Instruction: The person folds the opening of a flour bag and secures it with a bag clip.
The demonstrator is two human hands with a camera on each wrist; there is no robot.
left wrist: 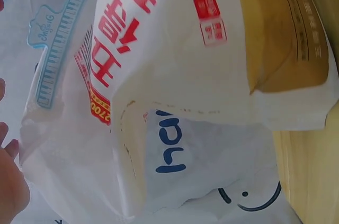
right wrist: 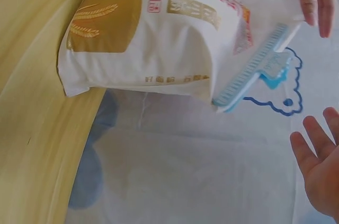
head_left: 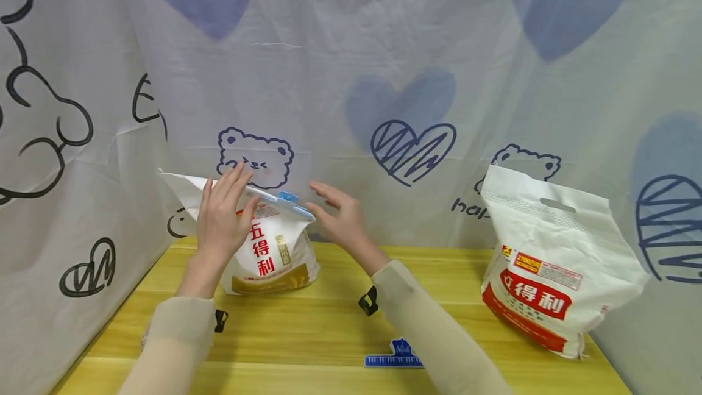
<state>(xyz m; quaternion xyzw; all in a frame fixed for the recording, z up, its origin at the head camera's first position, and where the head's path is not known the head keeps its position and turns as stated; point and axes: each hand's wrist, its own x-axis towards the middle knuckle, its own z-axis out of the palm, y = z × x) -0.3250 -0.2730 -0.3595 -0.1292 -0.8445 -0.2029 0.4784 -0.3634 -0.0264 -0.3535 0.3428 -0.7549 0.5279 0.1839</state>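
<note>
A white flour bag [head_left: 298, 249] with red lettering and a gold band stands at the back left of the table. Across its folded top sits a light blue clip [head_left: 287, 197], shaped like a piano keyboard [right wrist: 254, 68]. My left hand [head_left: 223, 215] is held up at the left part of the bag's top, fingers extended, and overlaps the bag in the head view. At the clip's right end is my right hand [head_left: 342, 215], its fingers spread and nothing between them. In the right wrist view that hand [right wrist: 323, 173] is apart from the clip.
A second white flour bag [head_left: 548, 261] with a red band stands at the right, its top unclipped. A dark blue keyboard-shaped clip [head_left: 392, 359] lies near the front of the wooden table [head_left: 307, 346]. Printed cloth [head_left: 329, 47] hangs behind and at the sides.
</note>
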